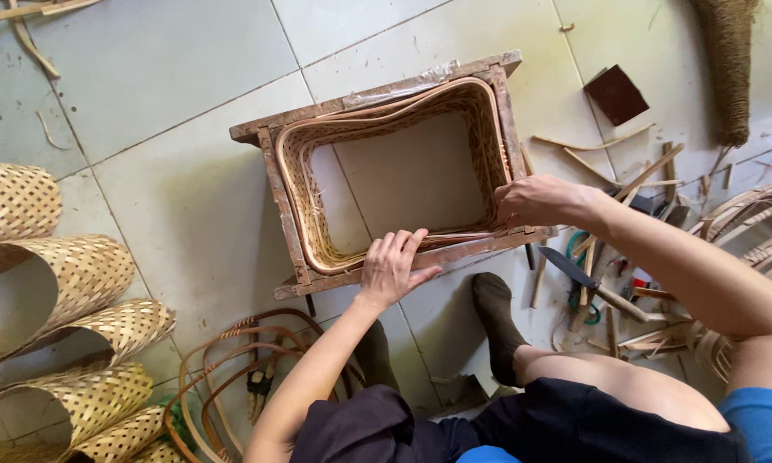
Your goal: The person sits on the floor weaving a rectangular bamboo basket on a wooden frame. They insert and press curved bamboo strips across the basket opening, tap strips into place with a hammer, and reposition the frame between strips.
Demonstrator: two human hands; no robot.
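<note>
Woven bamboo basket (400,176) sits inside a worn wood frame (276,193), centre of tiled floor (171,94). Left hand (392,270) lies flat on near rim, fingers (403,244) spread loose and slightly curled over the edge, gripping nothing, just pressing. Right hand (536,201) at near-right corner, fingers pinched narrow on the rim strip (what exactly sits between them: can't tell, hidden by knuckles). Basket thus directly under & ahead of both hands, rim touching both.

Around: knife (567,267) w/ dark blade on floor just right of frame, among bamboo strips (630,180). Dark brown block (616,93) farther up right. Curled woven mats (56,330) stacked at left. Bent rattan hoops (231,360) near left elbow. Socked foot (494,321) below frame, btw the arms. Nothing blocks either hand.
</note>
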